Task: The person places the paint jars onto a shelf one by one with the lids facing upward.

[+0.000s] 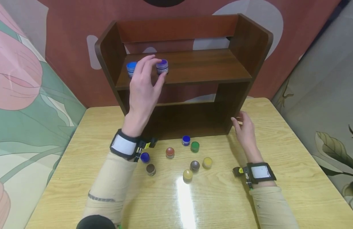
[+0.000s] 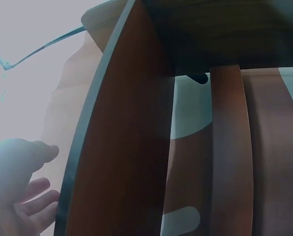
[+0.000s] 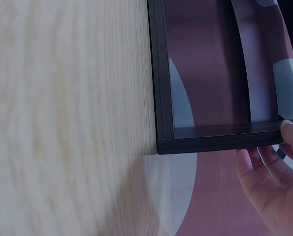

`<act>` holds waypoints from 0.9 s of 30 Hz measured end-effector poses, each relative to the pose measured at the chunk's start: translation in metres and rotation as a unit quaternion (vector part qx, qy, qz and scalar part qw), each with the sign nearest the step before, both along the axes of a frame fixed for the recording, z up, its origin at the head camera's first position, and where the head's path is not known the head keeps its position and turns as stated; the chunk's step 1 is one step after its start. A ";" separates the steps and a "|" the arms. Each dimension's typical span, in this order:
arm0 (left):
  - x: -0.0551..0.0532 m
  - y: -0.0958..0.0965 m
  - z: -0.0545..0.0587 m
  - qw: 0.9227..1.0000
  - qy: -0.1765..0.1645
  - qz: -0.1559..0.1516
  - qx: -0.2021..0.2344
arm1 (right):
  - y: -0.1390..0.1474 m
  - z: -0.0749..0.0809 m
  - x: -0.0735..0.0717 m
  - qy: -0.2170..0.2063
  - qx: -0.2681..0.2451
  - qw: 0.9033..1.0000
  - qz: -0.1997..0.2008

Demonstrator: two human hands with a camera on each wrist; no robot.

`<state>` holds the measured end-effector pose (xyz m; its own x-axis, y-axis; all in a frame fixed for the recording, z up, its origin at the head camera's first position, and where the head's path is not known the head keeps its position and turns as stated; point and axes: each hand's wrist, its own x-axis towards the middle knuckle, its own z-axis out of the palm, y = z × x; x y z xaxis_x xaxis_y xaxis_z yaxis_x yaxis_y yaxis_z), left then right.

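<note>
My left hand [image 1: 143,84] reaches up to the upper board of a dark wooden shelf [image 1: 205,68]. Its thumb and index finger are spread apart beside a small purple-lidded paint jar [image 1: 162,67] on that board. Left of it, partly behind my fingers, stands a blue-lidded paint jar [image 1: 131,68]. In the left wrist view, a gap shows between the left thumb and fingers, with no jar in it. Low on the shelf's right side, my right hand [image 3: 279,172] holds the side panel [image 3: 225,140], thumb over its edge and fingers against the outer face.
More paint jars stand on the wooden table before the shelf: blue [image 1: 186,140], green [image 1: 194,146], reddish-brown [image 1: 170,152], grey [image 1: 194,165] and yellow [image 1: 187,175] among them. A dark brown jar [image 1: 151,169] sits near my left forearm. Patterned cloth [image 1: 70,63] hangs behind.
</note>
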<state>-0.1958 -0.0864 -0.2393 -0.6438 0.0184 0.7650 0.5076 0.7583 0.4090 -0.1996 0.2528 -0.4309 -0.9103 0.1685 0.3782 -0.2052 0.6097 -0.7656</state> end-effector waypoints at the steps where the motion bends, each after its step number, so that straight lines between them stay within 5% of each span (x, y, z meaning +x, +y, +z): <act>1: 0.001 0.000 0.000 1.000 0.003 -0.001 0.000 | 0.000 0.000 0.000 0.000 0.001 1.000 -0.001; 10: 0.007 -0.007 -0.004 0.996 0.073 -0.048 -0.006 | 0.000 0.000 0.000 0.001 0.002 1.000 -0.003; 18: 0.014 -0.018 -0.018 0.979 0.137 -0.128 -0.081 | 0.001 0.000 0.000 -0.002 0.005 1.000 -0.003; 22: 0.019 -0.020 -0.027 0.972 0.127 -0.164 -0.111 | 0.001 0.000 0.000 0.001 0.004 1.000 -0.002; 27: 0.022 -0.022 -0.045 0.969 0.073 -0.193 -0.139 | 0.003 0.001 0.000 -0.001 0.000 1.000 -0.003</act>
<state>-0.1733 -0.1088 -0.2847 -0.4339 0.4542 0.7781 0.8125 0.5705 0.1201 -0.1993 0.2553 -0.4302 -0.9102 0.1750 0.3755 -0.1989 0.6104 -0.7667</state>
